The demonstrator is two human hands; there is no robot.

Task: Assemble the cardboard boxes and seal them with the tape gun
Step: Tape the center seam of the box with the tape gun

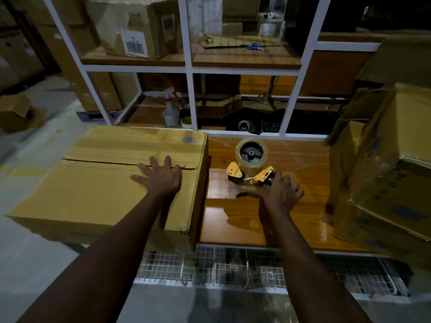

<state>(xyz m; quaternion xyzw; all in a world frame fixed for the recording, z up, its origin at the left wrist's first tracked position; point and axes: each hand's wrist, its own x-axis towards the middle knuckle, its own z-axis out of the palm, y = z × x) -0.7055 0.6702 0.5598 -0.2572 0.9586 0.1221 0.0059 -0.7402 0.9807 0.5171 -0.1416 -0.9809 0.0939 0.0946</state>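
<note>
Pressing down, seemingly to keep it closed, the left hand point(161, 179) is laid flat, fingers spread, on the box point(98, 190) at left; the tape gun point(250, 165), on the table point(235, 229) just right, is clasped in the curled fingers of the right hand point(283, 194).

Glossy wood-grain tabletop point(233, 220).
Left, large brown cardboard box point(105, 183); centre, yellow-black tape gun point(250, 164); right, stacked cardboard boxes point(384, 178).
</note>
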